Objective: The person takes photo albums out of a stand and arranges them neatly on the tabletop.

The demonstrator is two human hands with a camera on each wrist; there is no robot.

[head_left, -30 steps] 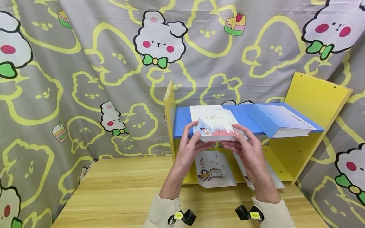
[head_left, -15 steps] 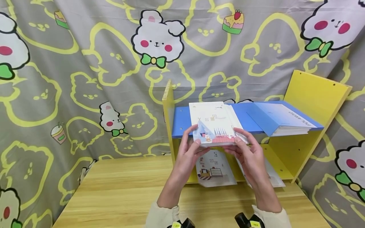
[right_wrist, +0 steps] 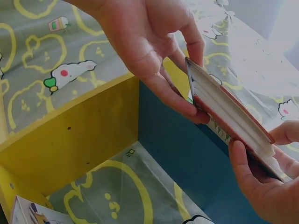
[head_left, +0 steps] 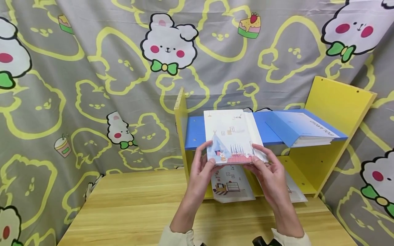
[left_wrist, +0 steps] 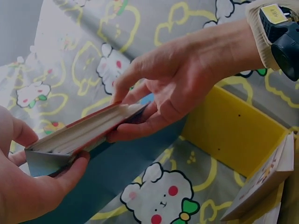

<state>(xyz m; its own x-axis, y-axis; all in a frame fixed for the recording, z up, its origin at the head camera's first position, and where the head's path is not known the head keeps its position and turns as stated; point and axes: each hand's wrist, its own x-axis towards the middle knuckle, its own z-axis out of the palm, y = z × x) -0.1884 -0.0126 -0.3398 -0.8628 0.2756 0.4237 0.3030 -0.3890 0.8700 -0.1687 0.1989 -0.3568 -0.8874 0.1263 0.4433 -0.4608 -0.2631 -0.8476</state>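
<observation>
Both hands hold a photo album (head_left: 227, 136) by its near corners over the shelf's top board. White, its cover shows a blue tent and a pink rug. The left hand (head_left: 201, 171) grips the left corner, thumb on the cover and fingers beneath. At the right corner the right hand (head_left: 271, 171) pinches it the same way. A strip of the album's back cover (head_left: 254, 133) sticks out on the right. In the left wrist view the page block (left_wrist: 84, 128) shows between its reddish-edged covers.
The yellow shelf unit (head_left: 335, 109) has a blue top board (head_left: 197, 133) bearing a blue POLAROID binder (head_left: 307, 128). Below, an illustrated album (head_left: 232, 188) and another (head_left: 295, 191) lie with their ends past the shelf edge. The wooden table (head_left: 132, 205) extends left; a patterned curtain (head_left: 123, 61) hangs behind.
The album's near edge has come down and toward the person, so its cover faces the head camera more fully. Both hands have moved slightly lower with it, keeping their hold.
</observation>
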